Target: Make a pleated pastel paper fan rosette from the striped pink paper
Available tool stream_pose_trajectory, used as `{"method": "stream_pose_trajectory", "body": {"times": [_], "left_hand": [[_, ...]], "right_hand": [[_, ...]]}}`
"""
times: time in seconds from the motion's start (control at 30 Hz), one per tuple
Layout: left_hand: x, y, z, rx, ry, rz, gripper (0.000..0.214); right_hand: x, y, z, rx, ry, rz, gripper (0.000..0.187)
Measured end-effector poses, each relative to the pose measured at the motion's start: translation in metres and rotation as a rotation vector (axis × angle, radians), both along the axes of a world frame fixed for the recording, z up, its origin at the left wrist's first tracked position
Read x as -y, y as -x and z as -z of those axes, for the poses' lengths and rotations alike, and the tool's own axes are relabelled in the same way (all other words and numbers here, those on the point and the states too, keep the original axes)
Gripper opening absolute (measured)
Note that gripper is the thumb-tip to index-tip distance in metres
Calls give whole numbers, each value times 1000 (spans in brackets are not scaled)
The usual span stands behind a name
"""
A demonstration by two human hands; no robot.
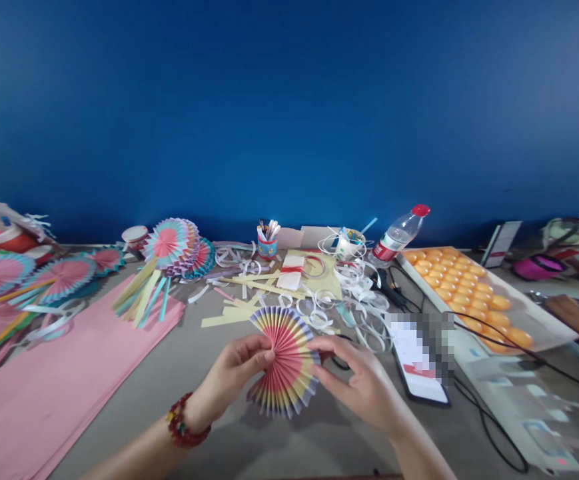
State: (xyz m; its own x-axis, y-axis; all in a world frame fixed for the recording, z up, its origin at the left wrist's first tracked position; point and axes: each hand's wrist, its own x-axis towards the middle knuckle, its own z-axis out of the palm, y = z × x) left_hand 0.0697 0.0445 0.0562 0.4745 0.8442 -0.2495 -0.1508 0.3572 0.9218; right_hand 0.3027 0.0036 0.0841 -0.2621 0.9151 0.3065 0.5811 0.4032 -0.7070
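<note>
A pleated paper fan in pink, yellow and lilac is held upright over the grey table, spread into most of a circle with a gap on its left side. My left hand pinches it near the centre between thumb and fingers. On the fan's right edge, my right hand grips the outer folds with thumb and forefinger. A beaded red bracelet circles my left wrist. Beyond the fan lie pale yellow paper strips and curled white paper strips.
Pink paper sheets and finished paper rosettes lie left. A pen cup and a water bottle stand behind. At right are a phone, cables, a tray of orange domed pieces and another person's hand.
</note>
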Motion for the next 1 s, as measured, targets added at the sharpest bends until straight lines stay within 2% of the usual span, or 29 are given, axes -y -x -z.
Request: {"method": "stream_pose_trajectory", "body": {"times": [0.17,0.33,0.73,1.0], "left_hand": [[2,0,2,-31,-25,-2,35],[1,1,2,-59,-60,0,37],[1,0,2,-53,-68,34,35],[-3,1,2,-49,-58,58,36]], "right_hand": [[0,3,-2,20,7,38,9],[1,3,2,55,-2,30,18],[0,1,5,258,-219,74,17],[-3,-5,4,312,-298,3,19]]}}
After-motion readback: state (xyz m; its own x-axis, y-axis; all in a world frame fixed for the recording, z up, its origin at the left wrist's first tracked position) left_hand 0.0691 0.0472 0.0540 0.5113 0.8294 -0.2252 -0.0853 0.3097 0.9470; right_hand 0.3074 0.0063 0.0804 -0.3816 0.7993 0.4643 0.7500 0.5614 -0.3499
